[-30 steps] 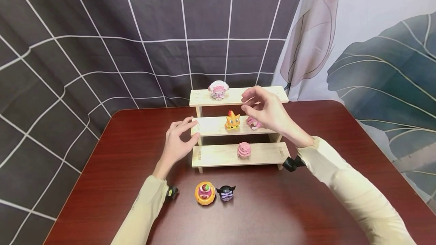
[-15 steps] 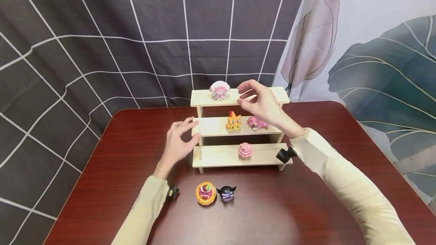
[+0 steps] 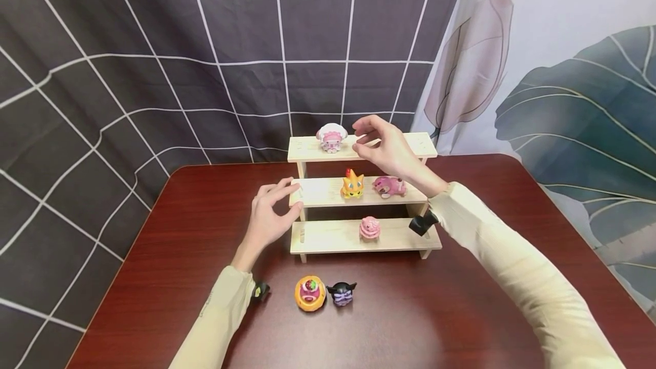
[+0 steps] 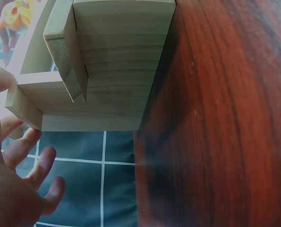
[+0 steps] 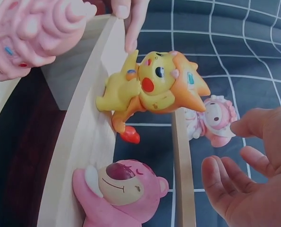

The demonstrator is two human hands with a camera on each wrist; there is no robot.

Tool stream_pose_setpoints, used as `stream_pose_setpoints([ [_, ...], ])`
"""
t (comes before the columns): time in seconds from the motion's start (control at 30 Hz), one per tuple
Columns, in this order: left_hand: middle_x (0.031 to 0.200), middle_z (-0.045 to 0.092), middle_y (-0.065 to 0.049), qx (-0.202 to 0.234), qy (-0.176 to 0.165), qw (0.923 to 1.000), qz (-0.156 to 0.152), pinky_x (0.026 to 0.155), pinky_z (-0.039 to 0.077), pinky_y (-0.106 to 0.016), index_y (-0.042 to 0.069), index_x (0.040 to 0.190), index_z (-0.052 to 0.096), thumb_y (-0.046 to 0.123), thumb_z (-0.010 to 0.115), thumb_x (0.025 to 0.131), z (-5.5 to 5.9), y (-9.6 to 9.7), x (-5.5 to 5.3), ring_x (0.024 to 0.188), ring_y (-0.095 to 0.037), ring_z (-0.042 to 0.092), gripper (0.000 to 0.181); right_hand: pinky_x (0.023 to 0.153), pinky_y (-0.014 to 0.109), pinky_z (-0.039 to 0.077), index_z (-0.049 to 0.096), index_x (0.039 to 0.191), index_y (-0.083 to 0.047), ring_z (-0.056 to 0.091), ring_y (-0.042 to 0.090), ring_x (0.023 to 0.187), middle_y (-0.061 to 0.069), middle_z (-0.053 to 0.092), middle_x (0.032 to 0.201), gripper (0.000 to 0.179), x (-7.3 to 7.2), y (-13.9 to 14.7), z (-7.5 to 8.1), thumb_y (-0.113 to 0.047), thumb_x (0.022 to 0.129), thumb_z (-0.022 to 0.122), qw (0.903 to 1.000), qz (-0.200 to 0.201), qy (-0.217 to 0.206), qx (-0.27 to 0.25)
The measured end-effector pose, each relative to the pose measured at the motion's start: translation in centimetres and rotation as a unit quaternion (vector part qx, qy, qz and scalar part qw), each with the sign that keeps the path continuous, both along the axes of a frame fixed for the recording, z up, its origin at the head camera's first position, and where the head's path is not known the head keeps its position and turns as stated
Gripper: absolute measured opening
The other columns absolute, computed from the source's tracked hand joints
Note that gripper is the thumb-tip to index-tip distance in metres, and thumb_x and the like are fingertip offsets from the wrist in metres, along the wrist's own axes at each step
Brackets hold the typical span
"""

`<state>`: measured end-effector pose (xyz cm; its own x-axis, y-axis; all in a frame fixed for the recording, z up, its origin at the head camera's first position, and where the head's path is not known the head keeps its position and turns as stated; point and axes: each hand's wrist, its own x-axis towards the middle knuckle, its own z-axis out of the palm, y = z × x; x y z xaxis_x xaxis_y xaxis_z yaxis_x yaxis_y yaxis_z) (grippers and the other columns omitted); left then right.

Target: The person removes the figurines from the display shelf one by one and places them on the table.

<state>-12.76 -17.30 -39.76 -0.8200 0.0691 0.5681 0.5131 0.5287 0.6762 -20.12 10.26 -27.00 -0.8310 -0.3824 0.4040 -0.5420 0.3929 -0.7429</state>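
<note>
Right hand (image 3: pixel 383 148) arched beside white figurine (image 3: pixel 332 138) (left hand (image 3: pixel 267 214) gripping shelf (image 3: pixel 323 193)).

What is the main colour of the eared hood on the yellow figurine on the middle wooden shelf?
The hood is mainly orange; the right wrist view shows it best.

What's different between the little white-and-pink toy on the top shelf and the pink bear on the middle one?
The small white-and-pink figurine is upright, while the pink bear figurine lies stretched along its shelf. The white-and-pink figurine mixes two main colours, but the pink bear figurine is mostly pink with a pale muzzle. In the head view, the bear looks longer and lower than the white-and-pink one. Both rest on the pale wooden stand.
</note>
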Motion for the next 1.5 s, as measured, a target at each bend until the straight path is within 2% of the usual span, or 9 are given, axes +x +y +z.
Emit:
stream_pose_setpoints([
  [0.1,0.132,0.065,-0.009,0.0,-0.003,1.0,0.0,0.09,0.036,-0.057,0.007,0.119,0.075,0.017,0.08,0.08,0.0,0.0,0.1,0.109,-0.032,0.053,0.04,0.079,0.035,0.054,0.058,0.12,0.004,0.068,0.032,0.096,0.021,0.065,0.112,0.036,-0.4,-0.2,-0.1,0.003,0.086,0.071,0.9999,-0.001,-0.005,0.011],
  [0.4,0.131,0.065,-0.01,0.002,-0.01,0.9999,0.002,0.09,0.036,-0.057,0.007,0.119,0.075,0.017,0.079,0.081,-0.2,0.0,0.2,0.109,-0.031,0.053,0.039,0.088,0.043,0.051,0.058,0.12,0.006,0.066,0.035,0.097,0.026,0.064,0.114,0.036,-1.2,-1.0,-0.2,0.002,0.087,0.071,0.9995,0.01,-0.029,0.012],
  [0.7,0.131,0.065,-0.008,0.003,-0.01,0.9999,0.002,0.09,0.036,-0.057,0.008,0.119,0.075,0.017,0.079,0.081,-0.2,-0.1,0.1,0.109,-0.03,0.053,0.039,0.087,0.039,0.051,0.059,0.117,0.004,0.066,0.032,0.095,0.02,0.065,0.113,0.035,-1.5,-1.8,0.1,0.003,0.085,0.073,0.9994,0.019,-0.02,0.02],
  [1.5,0.133,0.064,-0.009,-0.002,-0.014,0.9999,0.0,0.092,0.035,-0.057,0.008,0.12,0.074,0.018,0.079,0.081,0.1,0.0,0.1,0.11,-0.031,0.053,0.04,0.09,0.038,0.048,0.059,0.124,0.002,0.065,0.033,0.094,0.018,0.064,0.119,0.042,-2.1,-3.3,0.5,0.0,0.084,0.074,0.9983,0.019,-0.015,0.054],
])
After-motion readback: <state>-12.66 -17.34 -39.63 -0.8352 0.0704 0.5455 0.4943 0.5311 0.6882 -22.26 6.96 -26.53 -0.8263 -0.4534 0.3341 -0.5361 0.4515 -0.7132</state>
